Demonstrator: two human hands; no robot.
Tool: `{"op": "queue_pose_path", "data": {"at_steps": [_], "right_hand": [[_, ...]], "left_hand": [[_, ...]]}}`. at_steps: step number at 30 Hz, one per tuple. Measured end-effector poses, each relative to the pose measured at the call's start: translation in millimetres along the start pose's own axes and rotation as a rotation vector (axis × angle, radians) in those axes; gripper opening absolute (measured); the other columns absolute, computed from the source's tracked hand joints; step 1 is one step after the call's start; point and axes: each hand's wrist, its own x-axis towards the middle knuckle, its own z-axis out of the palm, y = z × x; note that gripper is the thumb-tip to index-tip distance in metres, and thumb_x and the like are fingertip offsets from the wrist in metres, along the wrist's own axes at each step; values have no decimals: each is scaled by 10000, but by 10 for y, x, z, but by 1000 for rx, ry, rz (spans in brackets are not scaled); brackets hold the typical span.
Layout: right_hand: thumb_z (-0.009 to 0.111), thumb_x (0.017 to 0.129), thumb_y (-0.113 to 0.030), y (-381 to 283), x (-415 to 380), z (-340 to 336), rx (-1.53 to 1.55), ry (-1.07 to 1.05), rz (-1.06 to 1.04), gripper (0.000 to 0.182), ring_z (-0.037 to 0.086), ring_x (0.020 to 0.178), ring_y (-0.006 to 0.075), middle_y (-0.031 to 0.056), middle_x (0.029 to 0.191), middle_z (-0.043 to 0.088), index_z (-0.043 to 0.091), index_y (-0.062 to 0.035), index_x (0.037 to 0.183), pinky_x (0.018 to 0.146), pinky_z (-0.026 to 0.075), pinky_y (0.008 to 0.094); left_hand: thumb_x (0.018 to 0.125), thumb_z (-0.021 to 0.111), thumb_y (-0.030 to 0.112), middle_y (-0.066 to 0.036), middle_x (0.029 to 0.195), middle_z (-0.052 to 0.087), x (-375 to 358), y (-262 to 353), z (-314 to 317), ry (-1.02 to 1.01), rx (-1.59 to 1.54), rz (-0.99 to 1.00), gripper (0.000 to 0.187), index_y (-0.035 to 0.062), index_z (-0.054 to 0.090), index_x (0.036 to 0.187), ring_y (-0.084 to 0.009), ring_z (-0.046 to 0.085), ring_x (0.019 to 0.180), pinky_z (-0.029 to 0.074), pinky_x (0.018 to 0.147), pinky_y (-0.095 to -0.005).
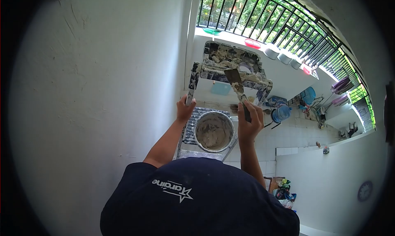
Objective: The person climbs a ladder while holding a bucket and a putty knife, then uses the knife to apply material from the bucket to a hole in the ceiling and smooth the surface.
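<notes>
My right hand (250, 123) is closed round the handle of a putty knife (235, 80). Its flat blade points up and away, smeared with pale putty. At the left, my left hand (185, 109) is wrapped round a putty-splashed side rail (192, 86) of a stepladder. Putty crusts the ladder's top platform (214, 74) in front of me. Below and between my hands stands a bucket (198, 139) on a ribbed step (190, 129), with pale putty (214, 138) in the bottom and on its inner wall.
A white wall (103, 92) runs close along my left. Beyond the ladder is a ledge with a red basin (252, 43), pots (272, 51) and a black railing (255, 13). On the tiled floor (296, 131) far below right stands a blue water bottle (282, 112). A clock (365, 191) hangs at right.
</notes>
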Motion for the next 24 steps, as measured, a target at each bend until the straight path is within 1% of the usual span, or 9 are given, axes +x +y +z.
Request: {"op": "queue_pose_path", "data": {"at_steps": [4,7,8,11,12,15,18,21,24], "right_hand": [[826,806,-31,12,-188,-90,-76,-4,-51,238,683,817,196,94,931,688,765,-18,1036,711,559,312],[827,800,-29,-32,-196,-260,-88,-26,-11,244,684,806,194,94,927,694,766,-21,1036,696,556,306],[833,790,-26,-42,-167,-314,-110,-18,-58,241,690,807,199,97,926,702,765,-26,1022,701,558,309],[823,802,-7,20,-121,-487,-86,35,-87,231,678,797,169,95,930,702,757,-14,1022,685,555,281],[838,783,-20,85,-119,-558,-107,50,-21,258,699,862,212,107,947,708,747,-25,1025,718,568,317],[831,796,-25,229,115,-699,-268,166,-41,270,694,865,217,108,967,695,741,-12,1051,725,569,321],[825,808,-36,318,299,-751,-293,167,99,281,685,860,212,95,978,678,742,-12,1075,729,568,321],[820,809,-44,377,365,-725,-321,68,16,299,668,846,193,69,950,658,745,-23,1097,729,567,319],[820,794,-42,354,400,-692,-325,7,0,311,654,829,177,57,930,645,748,-32,1096,726,564,316]], "left_hand": [[871,672,212,-146,631,586,14,-72,6,-6,0,-4,249,-2,561,809,-202,563,556,470,564,-387],[869,676,206,-136,626,568,12,-115,24,0,-28,-33,243,1,558,810,-192,528,555,466,566,-386],[869,677,207,-132,626,569,12,-138,37,1,-16,-26,243,2,560,811,-190,531,559,466,566,-385],[869,679,210,-122,628,573,8,-176,40,-3,-11,-38,243,5,563,812,-184,541,570,466,568,-383],[870,679,211,-119,628,575,2,-152,33,-11,-25,-62,243,5,562,811,-183,544,572,467,569,-383],[873,677,206,-108,618,573,10,-115,26,0,-28,-53,241,6,561,806,-177,547,569,466,564,-378],[875,676,204,-106,611,569,7,-89,33,-1,-37,-50,239,6,561,804,-175,542,557,461,552,-371],[877,673,203,-104,606,568,12,-58,25,-6,-37,-40,238,6,563,804,-165,535,550,456,541,-362],[880,671,204,-105,606,570,7,-71,24,9,-23,-15,237,6,565,806,-152,530,552,455,539,-357]]}}
